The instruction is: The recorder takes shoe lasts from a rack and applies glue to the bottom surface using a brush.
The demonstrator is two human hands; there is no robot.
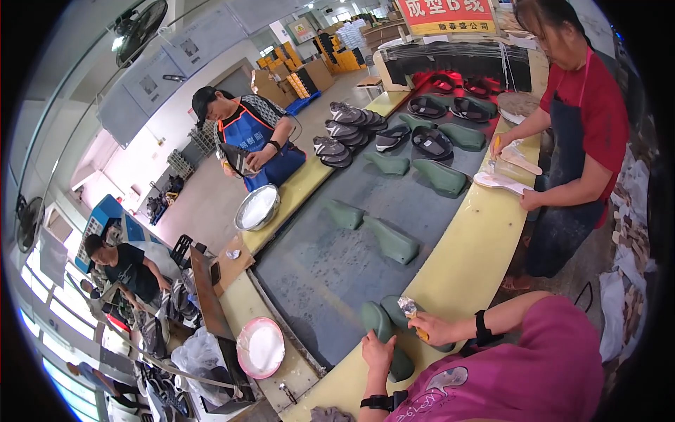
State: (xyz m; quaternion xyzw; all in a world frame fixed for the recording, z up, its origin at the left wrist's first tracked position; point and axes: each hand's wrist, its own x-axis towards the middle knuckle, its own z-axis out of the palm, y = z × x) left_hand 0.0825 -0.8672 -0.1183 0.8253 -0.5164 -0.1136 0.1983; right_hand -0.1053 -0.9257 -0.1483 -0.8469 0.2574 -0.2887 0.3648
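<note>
My left hand (377, 353) grips a dark green shoe last (377, 318) at the yellow ledge by the conveyor's near end. My right hand (433, 328) is closed around a brush (408, 307) with a yellow handle, its pale, crusted bristles pointing up and away from me. Just beside the brush lies another green last (391, 307), partly hidden by my right hand. Farther up the grey conveyor belt (302, 281) rests a pair of lasts, one of them a green last (392, 240).
More lasts and dark shoes (432, 142) stand along the belt. A pink-rimmed basin (261, 347) of white paste sits left, a metal bowl (257, 208) beyond it. At right a person in red (594, 112) brushes a sole; a person in a blue apron (246, 133) handles a shoe across the belt.
</note>
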